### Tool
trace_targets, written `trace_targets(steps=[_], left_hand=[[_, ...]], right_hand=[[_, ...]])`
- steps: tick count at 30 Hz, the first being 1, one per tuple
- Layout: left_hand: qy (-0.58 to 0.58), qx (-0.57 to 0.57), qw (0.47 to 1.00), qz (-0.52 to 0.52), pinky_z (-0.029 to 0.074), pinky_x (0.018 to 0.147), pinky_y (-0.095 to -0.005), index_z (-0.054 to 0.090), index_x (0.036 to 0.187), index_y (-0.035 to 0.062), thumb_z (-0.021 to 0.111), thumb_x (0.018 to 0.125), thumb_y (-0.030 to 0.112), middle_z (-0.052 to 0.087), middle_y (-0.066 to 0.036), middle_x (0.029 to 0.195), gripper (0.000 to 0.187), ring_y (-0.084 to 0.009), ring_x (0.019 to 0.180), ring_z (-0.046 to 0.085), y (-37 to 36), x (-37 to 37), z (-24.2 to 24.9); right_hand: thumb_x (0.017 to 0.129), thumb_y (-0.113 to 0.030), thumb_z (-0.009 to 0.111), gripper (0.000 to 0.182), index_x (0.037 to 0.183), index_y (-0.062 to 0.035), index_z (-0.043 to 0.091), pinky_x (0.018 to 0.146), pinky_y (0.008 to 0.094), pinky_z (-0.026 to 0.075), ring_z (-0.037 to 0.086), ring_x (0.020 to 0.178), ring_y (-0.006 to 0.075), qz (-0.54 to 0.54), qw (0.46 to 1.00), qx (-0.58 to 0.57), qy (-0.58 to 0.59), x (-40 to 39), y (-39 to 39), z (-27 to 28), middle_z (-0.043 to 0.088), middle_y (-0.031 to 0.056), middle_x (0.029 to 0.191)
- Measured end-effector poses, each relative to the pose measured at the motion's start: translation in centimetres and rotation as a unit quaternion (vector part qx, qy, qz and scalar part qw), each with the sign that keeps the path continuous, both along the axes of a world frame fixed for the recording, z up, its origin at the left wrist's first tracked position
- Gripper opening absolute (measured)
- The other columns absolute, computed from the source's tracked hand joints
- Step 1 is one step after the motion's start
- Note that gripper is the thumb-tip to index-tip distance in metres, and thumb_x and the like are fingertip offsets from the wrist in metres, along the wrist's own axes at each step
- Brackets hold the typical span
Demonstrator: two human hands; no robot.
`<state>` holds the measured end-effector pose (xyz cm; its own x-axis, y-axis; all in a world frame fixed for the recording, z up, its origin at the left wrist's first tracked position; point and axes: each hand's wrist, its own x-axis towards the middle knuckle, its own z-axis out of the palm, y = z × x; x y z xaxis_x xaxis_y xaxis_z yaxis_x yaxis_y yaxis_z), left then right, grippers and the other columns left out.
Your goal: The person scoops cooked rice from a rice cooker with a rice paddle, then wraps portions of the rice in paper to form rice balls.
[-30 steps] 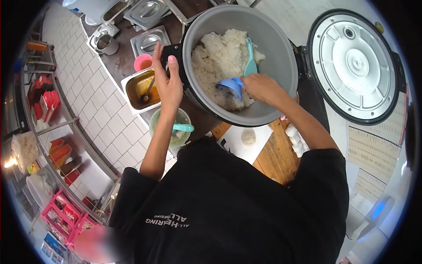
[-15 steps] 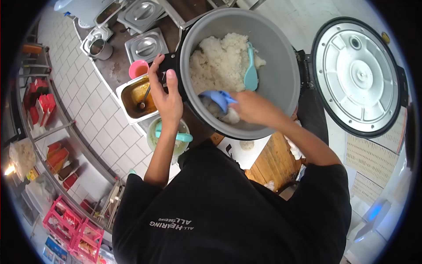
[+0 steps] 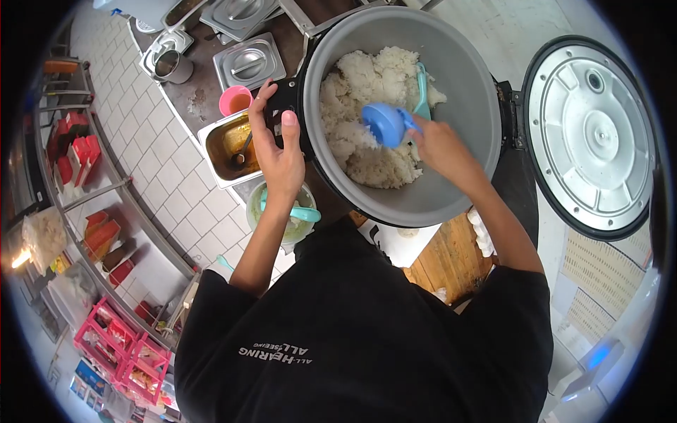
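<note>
A big grey rice cooker pot (image 3: 469, 134) holds a mound of white cooked rice (image 3: 367, 106). My left hand (image 3: 277, 151) grips the pot's black handle on its left rim. My right hand (image 3: 441, 148) holds a blue round scoop (image 3: 384, 124) turned down over the rice in the middle of the pot. A teal rice paddle (image 3: 423, 95) leans in the rice just behind the scoop.
The cooker's open lid (image 3: 596, 134) stands to the right. Left of the pot are a steel tray of brown sauce (image 3: 227, 144), a pink cup (image 3: 235, 100), lidded steel tubs (image 3: 248, 62) and a bowl with a teal handle (image 3: 289, 211). A wooden board (image 3: 441, 257) lies below the pot.
My right hand has lifted the blue scoop from the pot's near side up and onto the middle of the rice. My left hand stays on the handle.
</note>
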<state>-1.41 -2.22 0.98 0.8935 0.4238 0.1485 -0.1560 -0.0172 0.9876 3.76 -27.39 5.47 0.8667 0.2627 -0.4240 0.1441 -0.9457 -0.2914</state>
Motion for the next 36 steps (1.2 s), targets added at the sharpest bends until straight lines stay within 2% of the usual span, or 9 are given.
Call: trace_targets(steps=[8,12,14,18,20,25,28,33,36], left_hand=[[0.010,-0.029,1.000,0.003,0.033,0.108,-0.0357,0.045,0.131,0.0028,0.054,0.100,0.031,0.042,-0.019,0.144,0.043,-0.0237,0.126,0.046,-0.3,-0.3,0.2],[-0.018,0.078,0.996,0.034,0.036,0.101,-0.0294,0.052,0.128,0.0028,0.045,0.104,0.025,0.051,-0.011,0.133,0.034,-0.0162,0.118,0.048,-0.4,-0.2,0.0],[0.033,0.022,0.999,0.018,0.036,0.103,-0.0343,0.053,0.125,0.0027,0.052,0.100,0.031,0.046,-0.018,0.142,0.037,-0.0248,0.126,0.046,-0.2,0.0,0.4],[-0.027,0.099,0.994,0.028,0.039,0.093,-0.0296,0.053,0.126,0.0032,0.051,0.100,0.030,0.045,-0.016,0.143,0.037,-0.0221,0.120,0.048,0.1,0.4,-0.4],[0.026,0.006,1.000,-0.003,0.036,0.102,-0.0329,0.049,0.129,0.0038,0.052,0.100,0.028,0.043,-0.017,0.144,0.038,-0.0244,0.126,0.045,0.1,-0.1,-0.1],[-0.029,0.095,0.995,0.022,0.037,0.102,-0.0315,0.047,0.132,0.0022,0.049,0.102,0.022,0.048,-0.010,0.135,0.036,-0.0181,0.122,0.047,-0.1,0.2,0.1],[-0.017,0.049,0.999,0.016,0.032,0.108,-0.0342,0.047,0.133,0.0017,0.049,0.102,0.023,0.048,-0.012,0.136,0.037,-0.0213,0.124,0.046,-0.4,-0.1,0.9],[-0.008,0.041,0.999,0.007,0.034,0.107,-0.0351,0.047,0.130,0.0026,0.055,0.099,0.024,0.042,-0.019,0.144,0.039,-0.0256,0.127,0.045,-0.1,0.3,0.0],[-0.004,0.070,0.997,0.012,0.035,0.105,-0.0349,0.050,0.130,0.0028,0.055,0.099,0.026,0.044,-0.019,0.143,0.039,-0.0256,0.126,0.046,-0.2,0.2,0.7]], right_hand=[[0.099,-0.016,0.050,0.027,0.118,-0.0003,0.060,0.079,0.0540,0.047,0.062,0.088,0.0481,0.004,0.992,0.097,0.087,-1.6,4.6,-1.4,0.065,0.0297,0.086],[0.093,-0.008,0.046,0.025,0.101,0.0108,0.061,0.085,0.0517,0.050,0.064,0.095,0.0449,0.045,0.996,0.021,0.068,-3.0,5.8,-1.8,0.065,0.0309,0.097],[0.091,-0.005,0.044,0.026,0.101,0.0118,0.061,0.084,0.0492,0.052,0.065,0.098,0.0424,0.083,0.990,-0.023,0.108,-2.7,6.8,-0.4,0.064,0.0298,0.102],[0.090,-0.006,0.047,0.024,0.098,0.0102,0.064,0.082,0.0466,0.054,0.067,0.096,0.0406,0.151,0.989,0.008,0.006,-3.1,6.2,0.4,0.066,0.0276,0.097],[0.089,-0.007,0.050,0.023,0.100,0.0069,0.065,0.078,0.0459,0.055,0.068,0.093,0.0401,0.178,0.981,0.001,0.075,-2.5,4.7,1.6,0.068,0.0250,0.089],[0.099,-0.021,0.049,0.027,0.107,0.0024,0.060,0.062,0.0445,0.054,0.062,0.058,0.0361,0.078,0.926,0.053,0.364,2.8,0.8,3.7,0.063,0.0239,0.078],[0.097,-0.021,0.053,0.025,0.106,0.0017,0.060,0.055,0.0414,0.052,0.056,0.047,0.0306,0.020,0.929,0.111,0.352,3.6,0.1,-0.4,0.061,0.0220,0.073],[0.091,-0.008,0.051,0.022,0.092,0.0082,0.065,0.073,0.0480,0.055,0.067,0.079,0.0430,0.083,0.995,-0.001,0.061,-0.1,4.4,-3.1,0.066,0.0280,0.084],[0.087,-0.003,0.050,0.021,0.092,0.0073,0.067,0.079,0.0484,0.054,0.066,0.090,0.0440,0.086,0.995,0.029,0.032,-1.8,5.2,-1.9,0.067,0.0289,0.089]])
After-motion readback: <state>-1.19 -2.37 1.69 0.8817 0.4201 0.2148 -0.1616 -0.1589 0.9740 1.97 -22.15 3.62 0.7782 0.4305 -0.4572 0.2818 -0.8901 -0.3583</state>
